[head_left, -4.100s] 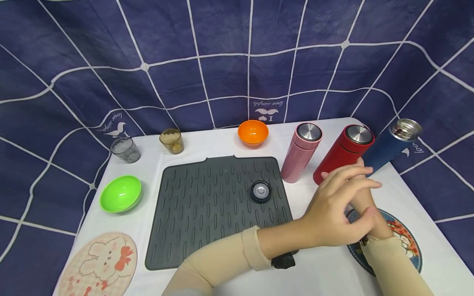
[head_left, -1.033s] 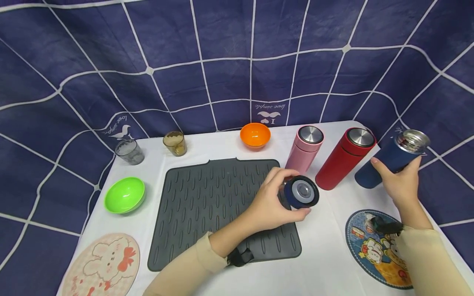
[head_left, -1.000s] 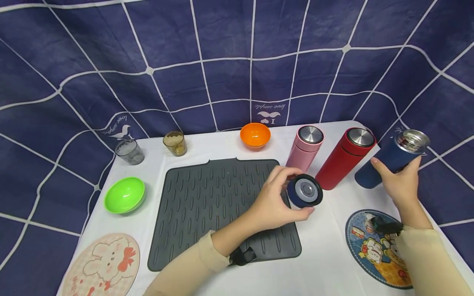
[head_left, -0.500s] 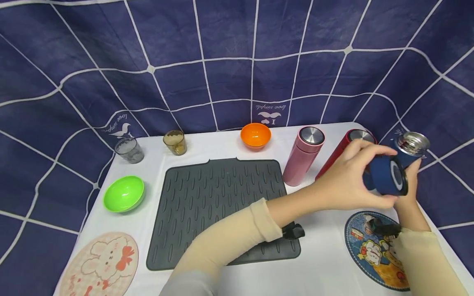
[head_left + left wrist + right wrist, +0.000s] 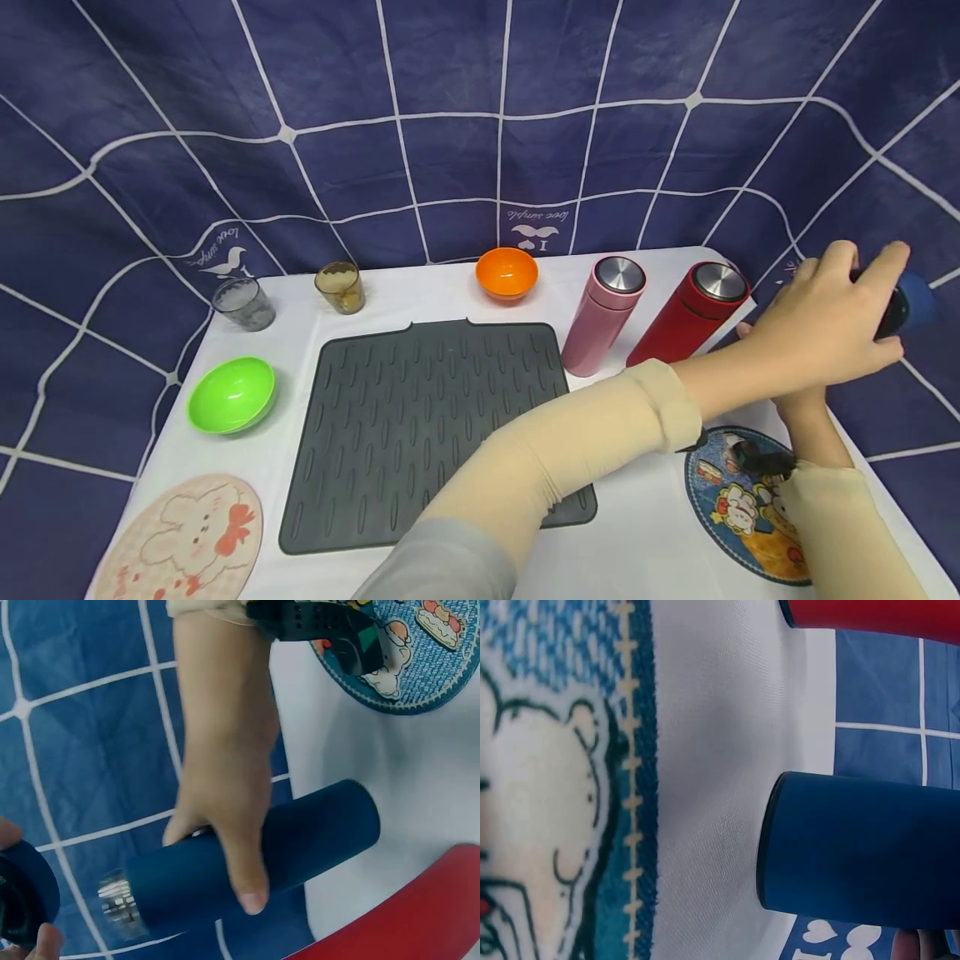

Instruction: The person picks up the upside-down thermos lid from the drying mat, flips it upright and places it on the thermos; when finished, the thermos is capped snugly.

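Observation:
My left hand (image 5: 832, 317) holds a dark blue bottle lid (image 5: 34, 892) by its sides, at the far right of the head view. In the left wrist view the lid is a short way off the bare steel mouth of a blue thermos bottle (image 5: 315, 832). My right hand (image 5: 225, 795) grips that bottle round its middle, thumb across the front. The left hand and forearm hide most of the bottle in the head view. In the right wrist view the bottle's base (image 5: 817, 847) fills the right side, with fingertips at the lower corner.
A red thermos (image 5: 686, 312) and a pink one (image 5: 603, 312) stand left of the hands. Also on the table are a grey ribbed mat (image 5: 427, 425), orange bowl (image 5: 507, 273), green bowl (image 5: 232, 396), two small glasses (image 5: 341, 287) and two round placemats (image 5: 742, 500).
The lid lay on the mat at first. My left hand picked it up, carried it right to the bottle and turned it over. The right hand now grips the bottle.

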Available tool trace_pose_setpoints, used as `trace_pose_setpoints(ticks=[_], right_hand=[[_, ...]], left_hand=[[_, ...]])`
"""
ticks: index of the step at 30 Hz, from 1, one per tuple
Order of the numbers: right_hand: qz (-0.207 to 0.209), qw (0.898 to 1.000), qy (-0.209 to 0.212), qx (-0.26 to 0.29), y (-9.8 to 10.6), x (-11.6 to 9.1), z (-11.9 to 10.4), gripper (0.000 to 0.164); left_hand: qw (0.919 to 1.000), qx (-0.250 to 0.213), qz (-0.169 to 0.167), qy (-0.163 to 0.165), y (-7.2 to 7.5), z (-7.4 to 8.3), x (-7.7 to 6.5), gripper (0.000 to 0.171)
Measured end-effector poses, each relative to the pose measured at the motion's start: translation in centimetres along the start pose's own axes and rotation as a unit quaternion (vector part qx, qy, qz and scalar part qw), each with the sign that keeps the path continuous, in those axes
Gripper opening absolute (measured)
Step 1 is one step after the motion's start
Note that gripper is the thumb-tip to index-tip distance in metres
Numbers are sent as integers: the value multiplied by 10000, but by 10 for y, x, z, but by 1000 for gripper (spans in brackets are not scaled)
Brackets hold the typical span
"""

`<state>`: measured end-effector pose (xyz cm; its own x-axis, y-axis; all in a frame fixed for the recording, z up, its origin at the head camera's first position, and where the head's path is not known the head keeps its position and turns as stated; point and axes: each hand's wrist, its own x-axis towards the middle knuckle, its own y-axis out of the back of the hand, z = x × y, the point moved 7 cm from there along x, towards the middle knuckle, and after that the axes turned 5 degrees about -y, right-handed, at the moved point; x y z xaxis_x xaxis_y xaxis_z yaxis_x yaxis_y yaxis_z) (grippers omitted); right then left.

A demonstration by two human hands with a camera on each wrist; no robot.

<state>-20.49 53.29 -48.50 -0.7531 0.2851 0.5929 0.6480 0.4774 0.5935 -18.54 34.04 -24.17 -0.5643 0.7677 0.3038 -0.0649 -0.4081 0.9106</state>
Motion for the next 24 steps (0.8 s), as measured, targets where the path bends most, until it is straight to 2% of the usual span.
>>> trace_pose_setpoints(ticks=[2,4,5,6,9,11,13,16,20,24], right_hand=[[126,9999,61,-27,-10,-3,34,49],[54,9993,-217,313,-8,0,28,54],[67,9984,-295,478,-5,1,17,55],[-10,9952,-519,827,1,4,-6,54],[-89,9839,-1133,1376,18,10,-77,45],[-41,9817,-1327,1362,24,13,-105,36],[13,9830,-1435,1146,25,15,-117,35],[-60,9831,-1546,982,25,19,-119,35],[-129,9843,-1486,948,24,20,-113,38],[-97,9857,-1439,874,26,19,-112,40]], left_hand=[[9994,259,244,3,-4,-2,3,77],[9966,605,561,23,-8,-3,6,62],[9947,751,695,50,-9,-4,7,54],[9928,899,788,79,-11,-5,9,47],[9869,1276,977,153,-17,-7,15,39],[9855,1343,1013,235,-21,-9,19,43],[9842,1362,1080,339,-25,-13,23,48],[9880,1007,983,634,-32,-20,28,60],[9920,274,810,930,-43,-25,32,68],[9911,-318,736,1061,-52,-26,35,73]])
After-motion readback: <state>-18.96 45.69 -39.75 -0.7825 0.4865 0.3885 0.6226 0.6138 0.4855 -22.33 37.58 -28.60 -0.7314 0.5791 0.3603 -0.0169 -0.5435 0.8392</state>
